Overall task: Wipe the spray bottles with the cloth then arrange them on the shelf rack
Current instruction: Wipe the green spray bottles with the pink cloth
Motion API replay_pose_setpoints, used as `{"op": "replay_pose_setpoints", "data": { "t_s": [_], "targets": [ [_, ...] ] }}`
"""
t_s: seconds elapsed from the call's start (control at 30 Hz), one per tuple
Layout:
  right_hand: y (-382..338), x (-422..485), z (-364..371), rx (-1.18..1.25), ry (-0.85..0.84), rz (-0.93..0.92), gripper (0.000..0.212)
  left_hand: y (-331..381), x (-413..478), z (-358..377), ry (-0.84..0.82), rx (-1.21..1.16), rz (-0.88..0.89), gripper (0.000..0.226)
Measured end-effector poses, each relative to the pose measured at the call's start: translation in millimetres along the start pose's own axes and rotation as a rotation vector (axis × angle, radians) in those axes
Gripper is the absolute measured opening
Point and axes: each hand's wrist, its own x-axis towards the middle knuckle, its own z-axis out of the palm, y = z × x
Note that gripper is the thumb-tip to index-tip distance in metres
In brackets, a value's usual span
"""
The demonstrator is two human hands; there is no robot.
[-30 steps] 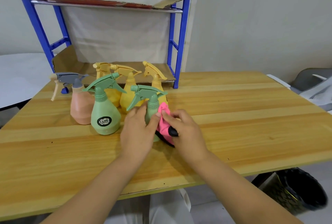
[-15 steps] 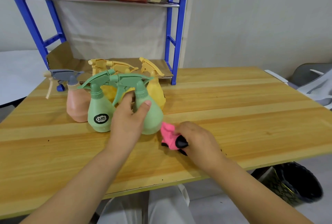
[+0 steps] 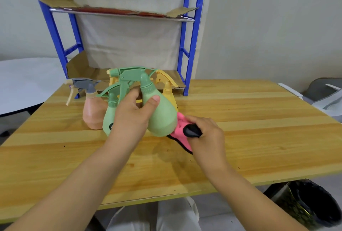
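green spray bottle gripped, lifted, tilted by left hand | pink cloth clutched in right hand, touching bottle base

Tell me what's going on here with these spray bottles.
A person is wiping a green spray bottle: the left hand grips it by the neck, tilted above the wooden table, while the right hand presses a pink cloth against its lower side. A second green bottle, a peach bottle and yellow bottles stand on the table before the blue shelf rack, none shelved yet.
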Motion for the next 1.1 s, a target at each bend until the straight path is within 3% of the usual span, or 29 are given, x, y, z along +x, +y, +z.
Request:
{"op": "replay_pose_setpoints", "data": {
  "t_s": [0.1, 0.23, 0.37, 0.5, 0.6, 0.73, 0.83, 0.93, 1.1],
  "targets": [
    [-18, -9, 14, 0.265, -0.034, 0.126, 0.052, 2, -2, -1, 0.066, -0.071, -0.030, 0.009],
    [-23, -19, 24, 0.418, 0.119, 0.109, 0.047, 5, 2, -7, 0.109, -0.184, -0.130, 0.006],
    [-25, -25, 24, 0.378, 0.113, -0.101, 0.053, 14, 4, -17, 0.126, -0.316, -0.260, 0.008],
    [-33, -13, 11, 0.356, 0.279, -0.310, 0.041, 15, 8, -34, 0.179, -0.443, -0.410, 0.010],
    [-40, -3, 8, 0.366, 0.311, -0.337, 0.036, 11, 8, -40, 0.238, -0.519, -0.508, 0.010],
    [-44, -4, 21, 0.274, 0.207, -0.384, 0.035, 10, 1, -39, 0.223, -0.584, -0.556, 0.020],
    [-44, -8, 29, 0.340, 0.162, -0.359, 0.044, 7, -3, -41, 0.128, -0.580, -0.566, 0.021],
    [-46, -10, 32, 0.353, 0.138, -0.373, 0.059, 4, -4, -44, 0.134, -0.595, -0.582, 0.027],
    [-47, -10, 38, 0.246, 0.185, -0.578, 0.048, 4, -5, -43, 0.195, -0.622, -0.656, 0.057]
  ]
}}
